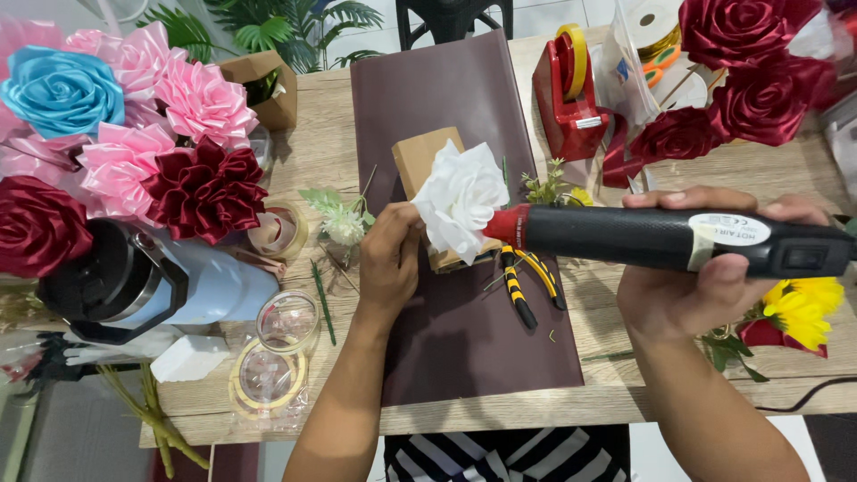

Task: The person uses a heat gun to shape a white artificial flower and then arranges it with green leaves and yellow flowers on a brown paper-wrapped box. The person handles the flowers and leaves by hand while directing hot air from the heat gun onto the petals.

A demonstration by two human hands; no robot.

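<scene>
Fingers of the left hand (389, 254) are pinched together on the underside of a white rose (461, 200), holding it up over a small cardboard box (420, 159). Fingers of the right hand (705, 277) are wrapped tight around a black heat gun (678, 238), thumb under the barrel, the other fingertips showing over its top; the gun's red nozzle touches the rose's petals on the side away from the left fingers. Just below the nozzle lie yellow-and-black pliers (522, 284) on a dark maroon mat (482, 348) that spreads under both hands. Beside the left fingers, away from the gun, lie a pale green sprig (339, 219) and a tape roll (284, 230); nearer the wrist sit two clear tape rolls (277, 353). Past those stand a black and white jug (134, 281) and a cluster of pink, blue and dark red ribbon roses (125, 134). Beyond the gun stands a red tape dispenser (567, 89), with more dark red roses (750, 76) above the right fingers and a yellow flower (803, 308) below the right hand.
</scene>
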